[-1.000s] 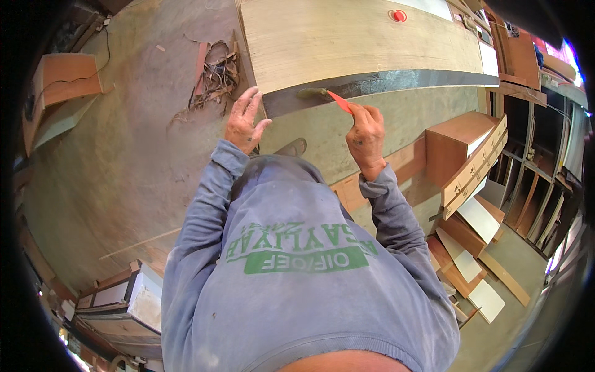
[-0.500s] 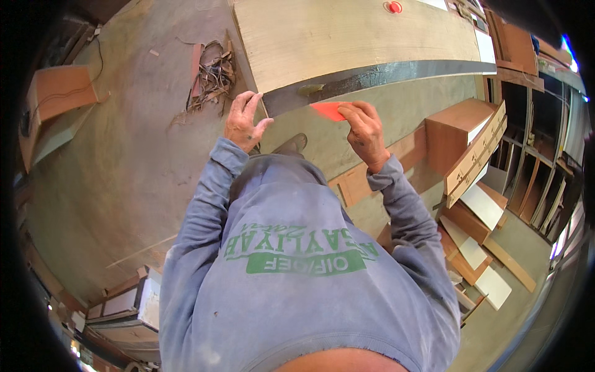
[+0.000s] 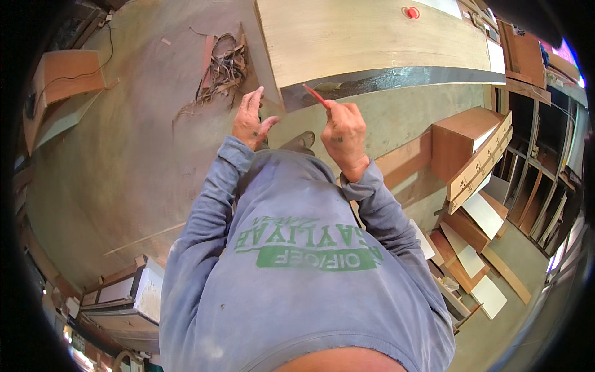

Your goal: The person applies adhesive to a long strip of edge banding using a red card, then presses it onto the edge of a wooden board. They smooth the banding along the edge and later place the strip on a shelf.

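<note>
The thin, flat, red spreader [image 3: 315,95], seen nearly edge-on, is in the right hand, over the left part of a dark strip; whether its tip touches there I cannot tell. Starting at the far left, a brown wooden box [image 3: 71,71] with a dark cord across it stands on the greyish concrete floor [image 3: 142,155]. Below, a white-and-dark cabinet-like piece [image 3: 149,291] sits near the person's left sleeve. Further right lies a tangled heap of brown and grey scrap strips [image 3: 228,62]. Just beside it is the left hand [image 3: 250,121], its fingers extended and the thumb spread well apart, holding nothing, near the corner of the board. A sandalled foot [image 3: 304,141] shows between the forearms. The right hand [image 3: 345,136] has its fingers curled closed, gripping the spreader. Beyond is a large pale wooden board [image 3: 378,40], with the glossy dark strip [image 3: 403,79] along its near edge, an olive-green dab [image 3: 328,87] on the strip, and a small round red object [image 3: 410,12] near its far side. At right stand a reddish-brown wooden box [image 3: 462,139] and dark open shelving [image 3: 536,155].
</note>
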`<state>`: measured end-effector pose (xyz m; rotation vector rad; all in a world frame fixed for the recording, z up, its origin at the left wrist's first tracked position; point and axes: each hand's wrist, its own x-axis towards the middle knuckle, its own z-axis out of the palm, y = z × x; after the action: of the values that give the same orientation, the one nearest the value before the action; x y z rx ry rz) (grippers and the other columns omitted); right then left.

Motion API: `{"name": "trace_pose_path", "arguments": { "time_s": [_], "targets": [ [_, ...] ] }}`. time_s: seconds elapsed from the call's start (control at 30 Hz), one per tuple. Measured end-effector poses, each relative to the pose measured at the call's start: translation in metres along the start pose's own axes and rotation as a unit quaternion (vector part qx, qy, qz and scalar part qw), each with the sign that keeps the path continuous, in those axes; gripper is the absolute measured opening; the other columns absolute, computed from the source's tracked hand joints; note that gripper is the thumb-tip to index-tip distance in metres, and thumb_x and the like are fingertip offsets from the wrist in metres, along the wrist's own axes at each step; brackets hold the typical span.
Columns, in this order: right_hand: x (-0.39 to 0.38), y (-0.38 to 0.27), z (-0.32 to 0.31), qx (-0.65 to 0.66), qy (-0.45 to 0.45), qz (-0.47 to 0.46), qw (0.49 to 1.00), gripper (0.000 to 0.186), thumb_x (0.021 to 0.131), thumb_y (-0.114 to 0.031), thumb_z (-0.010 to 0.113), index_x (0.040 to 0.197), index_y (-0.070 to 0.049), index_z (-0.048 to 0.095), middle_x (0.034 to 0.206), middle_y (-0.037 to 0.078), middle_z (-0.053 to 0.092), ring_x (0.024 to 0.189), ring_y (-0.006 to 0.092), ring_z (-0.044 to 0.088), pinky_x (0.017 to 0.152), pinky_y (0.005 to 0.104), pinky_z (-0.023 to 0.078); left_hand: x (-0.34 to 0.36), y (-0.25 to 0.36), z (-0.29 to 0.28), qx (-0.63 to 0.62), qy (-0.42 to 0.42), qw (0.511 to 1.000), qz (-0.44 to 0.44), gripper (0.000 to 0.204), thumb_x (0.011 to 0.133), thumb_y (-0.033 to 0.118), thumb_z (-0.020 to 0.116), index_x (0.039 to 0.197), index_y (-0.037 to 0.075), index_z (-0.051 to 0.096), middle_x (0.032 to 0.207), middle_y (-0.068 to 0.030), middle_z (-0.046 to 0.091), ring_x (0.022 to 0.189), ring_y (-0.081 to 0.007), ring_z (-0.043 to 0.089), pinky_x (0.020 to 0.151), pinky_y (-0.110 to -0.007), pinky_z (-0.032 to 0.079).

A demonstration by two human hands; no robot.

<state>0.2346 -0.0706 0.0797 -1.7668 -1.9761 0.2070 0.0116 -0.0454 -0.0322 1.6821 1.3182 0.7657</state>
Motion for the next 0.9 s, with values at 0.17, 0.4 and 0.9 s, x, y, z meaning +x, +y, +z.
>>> {"name": "trace_pose_path", "arguments": {
  "time_s": [0.17, 0.4, 0.9],
  "targets": [
    [0.005, 0.000, 0.012, -0.033, -0.052, 0.068, 0.996, 0.026, 0.077, 0.003, 0.060, 0.102, 0.002, 0.067, 0.087, 0.019, 0.069, 0.083, 0.0379, 0.062, 0.073, 0.0455, 0.052, -0.023, -0.040, -0.014, 0.071, -0.004, 0.997, 0.001, 0.064, 0.084, 0.014, 0.077, 0.141, -0.001, 0.052, 0.133, -0.0187, 0.053, 0.117, -0.0347, 0.058, 0.099, -0.041, 0.050],
    [0.011, -0.027, 0.028, -0.057, -0.133, 0.054, 0.988, 0.023, 0.076, 0.002, 0.060, 0.099, 0.000, 0.065, 0.085, 0.017, 0.064, 0.082, 0.0373, 0.059, 0.074, 0.0461, 0.051, -0.068, -0.090, -0.029, 0.081, -0.002, 0.992, -0.092, 0.053, 0.084, 0.009, 0.073, 0.134, 0.001, 0.057, 0.128, -0.0186, 0.055, 0.110, -0.0387, 0.061, 0.096, -0.044, 0.051],
    [0.028, -0.035, -0.039, 0.162, -0.082, 0.323, 0.929, 0.021, 0.085, -0.001, 0.059, 0.103, 0.000, 0.070, 0.087, 0.021, 0.071, 0.082, 0.0385, 0.069, 0.075, 0.0456, 0.055, -0.133, -0.181, -0.042, 0.203, -0.160, 0.950, -0.173, 0.036, 0.081, 0.026, 0.074, 0.105, -0.001, 0.073, 0.101, -0.0257, 0.071, 0.097, -0.0432, 0.068, 0.086, -0.050, 0.055]
  ]
}}
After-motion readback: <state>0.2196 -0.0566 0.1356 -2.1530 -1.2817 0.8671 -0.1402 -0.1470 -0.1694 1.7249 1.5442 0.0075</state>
